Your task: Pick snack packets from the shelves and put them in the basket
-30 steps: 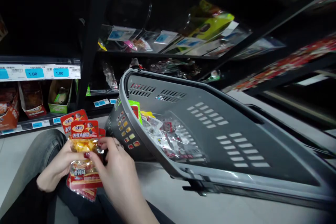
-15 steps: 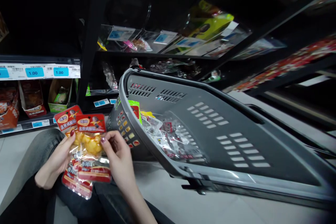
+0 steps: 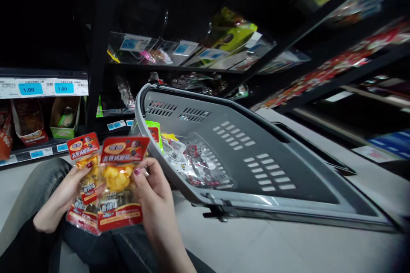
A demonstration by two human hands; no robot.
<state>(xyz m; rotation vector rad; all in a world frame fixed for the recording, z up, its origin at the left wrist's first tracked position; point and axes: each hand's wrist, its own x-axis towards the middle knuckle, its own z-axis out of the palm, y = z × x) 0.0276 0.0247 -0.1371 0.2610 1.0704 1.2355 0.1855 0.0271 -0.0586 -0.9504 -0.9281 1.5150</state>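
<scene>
My right hand [image 3: 156, 196] pinches a red-topped clear snack packet [image 3: 120, 183] by its right edge, with yellowish food showing through the window. In my left hand [image 3: 60, 198], thumb pressed on the front, are more red snack packets [image 3: 83, 179] of the same kind, overlapping one another; how many cannot be told. The right-hand packet covers part of those on the left. Just beyond my hands stands a grey shopping basket [image 3: 221, 115], tilted in view, with clear-wrapped packets [image 3: 205, 164] and a green and red pack [image 3: 154, 135] inside.
Dark shelves [image 3: 99, 51] with blue-and-white price tags rise ahead. On the low left shelf sit open cartons, a red box [image 3: 28, 121] and a green box [image 3: 65, 119]. Pale floor tiles [image 3: 243, 247] run under the basket. My knee [image 3: 48, 179] is at the left.
My right hand has drawn one packet rightward and nearer, away from those in my left hand. The packets are now more spread apart. The view has shifted slightly to the right.
</scene>
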